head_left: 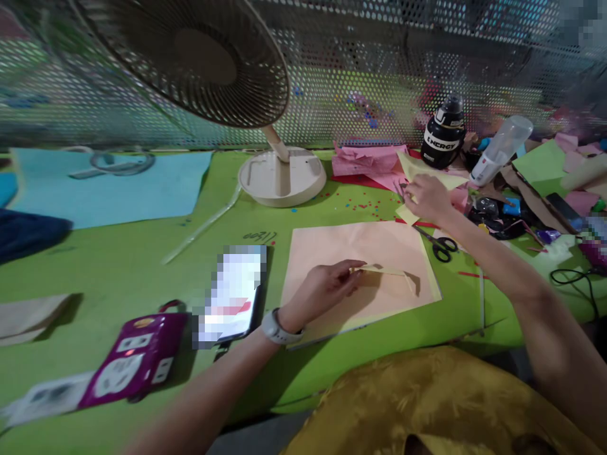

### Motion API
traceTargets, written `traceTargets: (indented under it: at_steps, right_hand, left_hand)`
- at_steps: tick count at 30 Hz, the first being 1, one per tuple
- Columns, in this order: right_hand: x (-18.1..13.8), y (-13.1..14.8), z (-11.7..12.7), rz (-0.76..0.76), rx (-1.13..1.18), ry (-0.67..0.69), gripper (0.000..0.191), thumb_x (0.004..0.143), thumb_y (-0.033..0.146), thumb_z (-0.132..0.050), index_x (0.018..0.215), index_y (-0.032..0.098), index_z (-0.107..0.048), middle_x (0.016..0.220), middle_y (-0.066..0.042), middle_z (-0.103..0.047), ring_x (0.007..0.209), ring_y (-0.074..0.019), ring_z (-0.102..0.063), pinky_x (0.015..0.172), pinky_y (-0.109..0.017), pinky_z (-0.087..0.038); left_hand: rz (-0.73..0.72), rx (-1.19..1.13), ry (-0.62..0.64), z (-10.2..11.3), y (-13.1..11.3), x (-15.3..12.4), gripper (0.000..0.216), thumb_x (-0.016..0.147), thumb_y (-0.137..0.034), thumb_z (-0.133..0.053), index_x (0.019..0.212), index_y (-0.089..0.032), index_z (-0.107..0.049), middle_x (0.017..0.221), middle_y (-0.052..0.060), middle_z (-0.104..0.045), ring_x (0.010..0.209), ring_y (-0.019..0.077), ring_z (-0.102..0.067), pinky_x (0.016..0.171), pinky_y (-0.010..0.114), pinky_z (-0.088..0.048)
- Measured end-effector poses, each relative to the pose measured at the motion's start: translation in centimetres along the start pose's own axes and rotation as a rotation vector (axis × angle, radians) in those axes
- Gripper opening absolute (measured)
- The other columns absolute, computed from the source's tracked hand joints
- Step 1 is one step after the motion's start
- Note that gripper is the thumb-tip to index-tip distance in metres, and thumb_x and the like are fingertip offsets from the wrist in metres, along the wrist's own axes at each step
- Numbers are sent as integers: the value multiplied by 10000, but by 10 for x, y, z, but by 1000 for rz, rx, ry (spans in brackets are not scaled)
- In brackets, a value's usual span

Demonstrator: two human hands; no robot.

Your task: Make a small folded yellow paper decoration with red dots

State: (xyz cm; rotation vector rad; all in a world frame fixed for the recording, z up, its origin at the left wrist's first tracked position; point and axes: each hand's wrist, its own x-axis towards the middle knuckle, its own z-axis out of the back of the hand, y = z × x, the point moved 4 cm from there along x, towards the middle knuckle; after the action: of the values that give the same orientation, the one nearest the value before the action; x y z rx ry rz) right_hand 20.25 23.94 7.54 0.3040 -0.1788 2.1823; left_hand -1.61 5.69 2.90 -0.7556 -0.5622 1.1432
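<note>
- The left hand (322,287) pinches one end of a thin, pale yellow folded paper strip (384,270), which lies across the large peach paper sheet (332,246) on the green table (118,265).
- The right hand (427,197) rests beyond the sheet's far right corner, fingers curled loosely onto pale yellow paper scraps (417,170).
- Black-handled scissors (439,243) lie just right of the sheet.
- A beige desk fan (279,177) stands behind the sheet.

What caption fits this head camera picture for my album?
Left hand pinches a folded yellow paper strip over peach paper; right hand reaches yellow scraps beside scissors.
</note>
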Motion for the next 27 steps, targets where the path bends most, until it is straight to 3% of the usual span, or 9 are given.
traceTargets:
  at_steps: [2, 6, 10, 15, 20, 27]
  right_hand:
    - [4, 10, -14, -74, -24, 97, 280, 908, 312, -498, 1003, 127, -686, 1064, -177, -654, 1020, -309, -570, 877, -426, -416]
    - [8, 2, -34, -247, -14, 199, 280, 868, 338, -591, 988, 104, -687, 1033, -199, -687, 957, -304, -626, 825, -399, -451]
    - [10, -9, -37, -293, 30, 212, 183, 870, 289, -567, 877, 165, -701, 886, -129, -721, 834, -251, -667, 717, -329, -469]
    - [12, -11, -37, -403, 144, 199, 226, 843, 385, -599, 806, 183, -696, 833, -121, -723, 820, -263, -675, 704, -334, -482]
    - [16, -3, -42, -380, 139, 228, 151, 783, 274, -638, 875, 169, -695, 885, -141, -730, 901, -275, -676, 745, -334, -487]
    - [13, -4, -36, -440, 243, 255, 162, 812, 312, -584, 799, 198, -699, 764, -63, -725, 738, -206, -659, 631, -285, -454]
  left_hand:
    - [-45, 128, -43, 0, 2, -1, 347, 943, -321, -496, 1181, -142, -675, 698, 38, -746, 542, 145, -657, 528, 231, -487]
    - [-200, 363, -148, -2, 1, 0, 332, 970, -299, -460, 1165, -187, -704, 926, 77, -773, 687, 185, -701, 632, 275, -518]
    - [-298, 453, -194, -3, -3, 3, 373, 1001, -334, -422, 1241, -184, -666, 771, 62, -734, 643, 191, -665, 607, 290, -507]
    - [-273, 514, -218, -3, 0, 5, 395, 994, -318, -439, 1323, -162, -593, 798, 70, -741, 692, 195, -672, 673, 310, -521]
    - [-288, 566, -215, -4, 4, 6, 303, 971, -282, -462, 1116, -181, -708, 836, 80, -758, 706, 207, -687, 698, 336, -525]
    - [-306, 618, -274, -4, 7, 6, 290, 968, -273, -454, 1057, -184, -716, 829, 65, -762, 684, 194, -690, 678, 324, -525]
